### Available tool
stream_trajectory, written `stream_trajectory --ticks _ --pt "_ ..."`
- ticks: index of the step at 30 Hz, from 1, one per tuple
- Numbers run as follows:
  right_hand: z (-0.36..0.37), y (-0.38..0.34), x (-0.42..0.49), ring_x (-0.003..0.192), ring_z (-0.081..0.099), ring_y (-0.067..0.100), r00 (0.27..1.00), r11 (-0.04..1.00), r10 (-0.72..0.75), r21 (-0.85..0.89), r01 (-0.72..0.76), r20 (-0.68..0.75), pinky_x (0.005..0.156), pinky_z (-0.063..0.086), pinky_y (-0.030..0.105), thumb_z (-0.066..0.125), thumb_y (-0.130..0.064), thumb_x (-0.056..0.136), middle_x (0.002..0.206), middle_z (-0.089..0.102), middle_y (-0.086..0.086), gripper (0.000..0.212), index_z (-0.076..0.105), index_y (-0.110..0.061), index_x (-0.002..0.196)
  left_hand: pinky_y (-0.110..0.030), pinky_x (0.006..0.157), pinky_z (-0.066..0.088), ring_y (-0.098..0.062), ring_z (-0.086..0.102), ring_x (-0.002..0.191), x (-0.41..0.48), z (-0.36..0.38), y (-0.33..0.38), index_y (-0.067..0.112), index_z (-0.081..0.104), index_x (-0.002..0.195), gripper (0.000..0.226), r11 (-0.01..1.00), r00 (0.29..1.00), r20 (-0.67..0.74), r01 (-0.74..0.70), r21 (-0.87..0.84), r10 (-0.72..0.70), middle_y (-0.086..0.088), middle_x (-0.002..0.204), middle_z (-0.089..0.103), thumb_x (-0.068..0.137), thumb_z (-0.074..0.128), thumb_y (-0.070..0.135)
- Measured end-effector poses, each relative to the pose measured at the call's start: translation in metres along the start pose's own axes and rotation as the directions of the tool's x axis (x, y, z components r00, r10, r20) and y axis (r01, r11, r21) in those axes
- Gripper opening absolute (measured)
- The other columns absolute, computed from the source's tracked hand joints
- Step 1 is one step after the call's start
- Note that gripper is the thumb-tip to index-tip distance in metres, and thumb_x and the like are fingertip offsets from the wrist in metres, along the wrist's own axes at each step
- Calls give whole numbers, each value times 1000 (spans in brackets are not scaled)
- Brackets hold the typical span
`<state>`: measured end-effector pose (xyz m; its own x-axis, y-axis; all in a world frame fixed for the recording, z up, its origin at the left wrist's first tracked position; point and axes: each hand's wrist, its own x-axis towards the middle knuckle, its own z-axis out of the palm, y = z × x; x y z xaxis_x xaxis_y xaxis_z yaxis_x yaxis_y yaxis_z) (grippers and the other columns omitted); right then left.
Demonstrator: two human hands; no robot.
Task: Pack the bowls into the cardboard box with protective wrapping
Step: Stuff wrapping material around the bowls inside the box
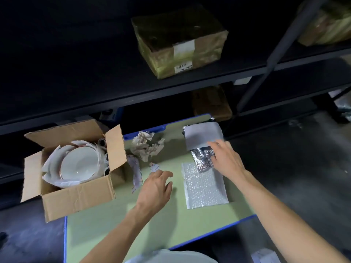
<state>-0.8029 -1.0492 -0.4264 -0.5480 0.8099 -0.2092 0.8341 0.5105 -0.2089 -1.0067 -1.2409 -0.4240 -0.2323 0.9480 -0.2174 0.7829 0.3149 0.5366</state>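
An open cardboard box [76, 196] stands at the left edge of the green table [106, 228]. Inside it lies a white bowl [79, 164] with a thin gold rim, nested in white foam wrapping [49, 162]. My left hand [154, 188] hovers over the table middle, fingers loosely curled, holding nothing. My right hand [226, 158] reaches over a silver foil sheet [202, 158], fingers spread and touching it. A bubble-wrap sheet [204, 186] lies flat below the foil. A white foam sheet [202, 136] lies behind it.
Crumpled brown paper [146, 145] sits at the table's back middle, with a folded plastic strip [136, 173] beside the box. Dark shelving [133, 92] rises behind the table, bearing a taped cardboard box [178, 44]. The table has a blue edge [209, 236].
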Motion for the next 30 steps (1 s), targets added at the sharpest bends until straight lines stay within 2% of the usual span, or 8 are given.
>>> stream_trajectory --ticks 4,7,11,15,17,22,26,30 --pt "-2 5 44 129 32 33 997 983 37 -183 -23 72 95 50 40 68 -18 86 154 24 12 85 19 -23 156 -34 90 43 -25 56 107 7 -5 -6 20 60 126 30 999 999 -5 41 -22 -41 -2 114 61 97 52 24" --pt "4 4 65 126 34 36 988 974 75 -223 -44 135 98 49 41 69 -18 86 157 18 14 90 14 -27 157 -31 84 44 -24 58 105 10 -9 -9 20 60 126 31 998 997 -33 65 -27 -66 -1 116 62 96 52 22" --pt "14 -4 68 121 44 39 985 974 53 -227 -15 162 91 54 45 67 -15 87 150 28 14 86 20 -30 156 -27 81 43 -21 59 99 13 -11 -14 21 61 124 30 997 995 -65 77 -30 -79 -1 113 63 96 52 21" --pt "17 -11 56 112 50 33 995 971 -31 -235 52 95 80 55 41 60 -13 91 141 43 7 68 32 -28 151 -23 80 41 -21 60 98 17 -9 -18 20 62 122 29 996 993 -86 79 -49 -83 -1 113 63 95 53 19" --pt "17 -16 49 108 49 29 997 972 -62 -225 70 43 75 56 37 55 -8 93 142 43 5 62 37 -28 149 -24 84 40 -21 60 103 19 -7 -18 20 62 124 30 994 992 -87 80 -72 -86 0 116 62 95 53 20" --pt "17 -35 16 106 48 24 977 958 -212 -199 207 -7 56 51 29 52 5 82 143 43 4 72 44 -25 146 -34 89 48 -24 60 103 20 -7 -10 20 50 139 44 993 990 -126 45 -110 -59 -2 128 54 95 55 21" --pt "20 -53 -11 120 43 28 966 960 -259 -118 256 -15 64 55 37 46 4 84 151 36 4 71 41 -25 148 -32 98 44 -21 50 122 17 -8 -3 28 29 153 70 985 993 -66 87 -147 -98 -3 146 34 93 64 38" --pt "18 -69 -30 124 48 32 950 946 -292 110 304 -107 75 57 46 51 3 89 147 45 8 62 48 -20 146 -33 106 41 -22 34 140 13 -5 6 34 18 156 89 984 996 43 89 -155 -83 -5 159 13 85 69 52"
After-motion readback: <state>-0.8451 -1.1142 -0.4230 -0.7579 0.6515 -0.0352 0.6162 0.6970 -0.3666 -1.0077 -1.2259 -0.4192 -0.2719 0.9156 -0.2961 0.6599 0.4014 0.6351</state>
